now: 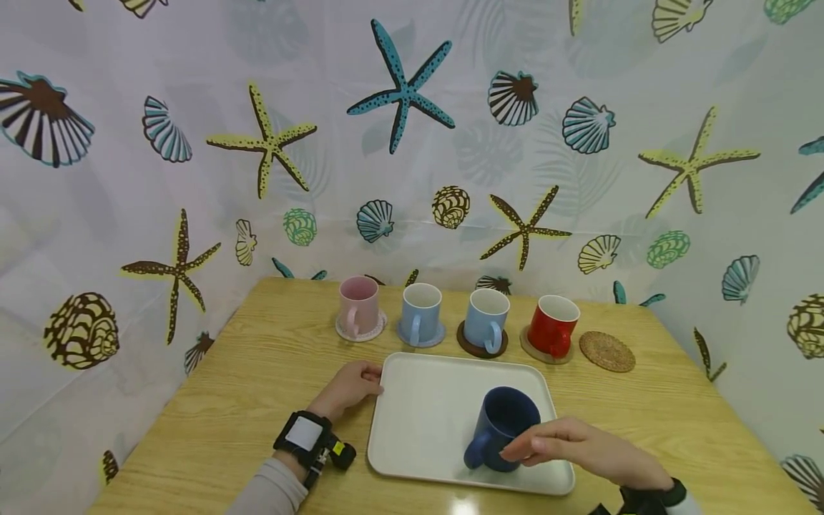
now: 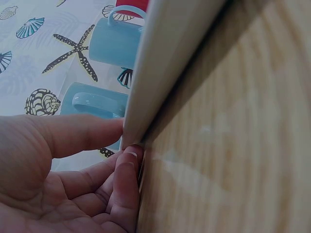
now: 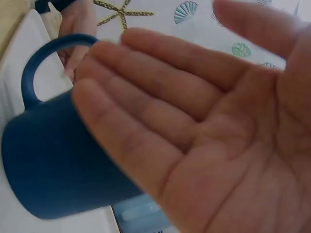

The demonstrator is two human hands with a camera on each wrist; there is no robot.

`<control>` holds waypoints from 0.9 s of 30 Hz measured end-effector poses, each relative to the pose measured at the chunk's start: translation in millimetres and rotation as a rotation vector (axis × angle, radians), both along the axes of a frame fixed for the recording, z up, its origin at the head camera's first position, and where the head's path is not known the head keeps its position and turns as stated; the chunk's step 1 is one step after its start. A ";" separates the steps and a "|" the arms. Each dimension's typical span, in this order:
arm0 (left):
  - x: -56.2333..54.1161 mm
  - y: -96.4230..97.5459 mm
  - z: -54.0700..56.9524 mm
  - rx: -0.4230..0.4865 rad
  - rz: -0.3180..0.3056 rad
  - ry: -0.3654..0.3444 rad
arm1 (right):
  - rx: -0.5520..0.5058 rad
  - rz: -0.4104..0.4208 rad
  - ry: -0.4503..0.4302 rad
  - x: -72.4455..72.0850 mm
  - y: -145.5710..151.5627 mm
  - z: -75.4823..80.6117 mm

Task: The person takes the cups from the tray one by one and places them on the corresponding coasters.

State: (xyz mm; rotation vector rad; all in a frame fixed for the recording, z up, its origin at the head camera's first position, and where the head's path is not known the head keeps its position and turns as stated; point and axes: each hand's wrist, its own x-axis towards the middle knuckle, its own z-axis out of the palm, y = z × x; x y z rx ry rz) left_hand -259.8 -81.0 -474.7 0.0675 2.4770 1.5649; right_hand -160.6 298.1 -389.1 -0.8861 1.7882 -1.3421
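A white rectangular tray [image 1: 428, 411] lies on the wooden table, with a dark blue mug [image 1: 492, 436] upright on its right part, handle toward the near left. At the tray's left edge is my left hand [image 1: 350, 390]. In the left wrist view its thumb [image 2: 90, 133] lies against the rim and the fingers curl at the lower edge, pinching it. My right hand [image 1: 579, 447] is beside the blue mug, fingers straight and together, overlapping the mug's near right side. The right wrist view shows its bare palm, nothing held, with the fingers in front of the mug [image 3: 58, 160].
Behind the tray stand a pink mug [image 1: 360, 304] on a white coaster, two light blue mugs [image 1: 421, 311] on blue and brown coasters, and a red mug [image 1: 550, 332] on a tan coaster. A bare cork coaster [image 1: 607, 351] lies at the right. A patterned curtain hangs behind.
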 end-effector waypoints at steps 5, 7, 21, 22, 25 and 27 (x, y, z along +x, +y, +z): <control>-0.2 0.7 0.2 -0.009 -0.001 0.002 | 0.191 0.091 0.013 6.6 -15.9 -6.2; -0.3 0.8 -0.1 -0.004 -0.005 0.011 | 0.243 0.091 0.033 8.1 -21.6 -9.4; -1.5 0.1 -3.4 0.000 -0.008 0.007 | 0.277 0.013 0.007 -4.1 -25.9 -30.0; -1.9 0.0 -3.6 -0.001 -0.005 0.006 | 0.277 -0.010 0.016 -5.1 -24.0 -30.2; -2.8 -0.6 -4.8 -0.006 -0.005 0.011 | 0.257 -0.064 0.025 -7.6 -18.9 -31.4; -2.7 -0.2 -5.2 -0.003 -0.004 0.010 | 0.224 -0.077 0.008 -10.1 -15.4 -33.0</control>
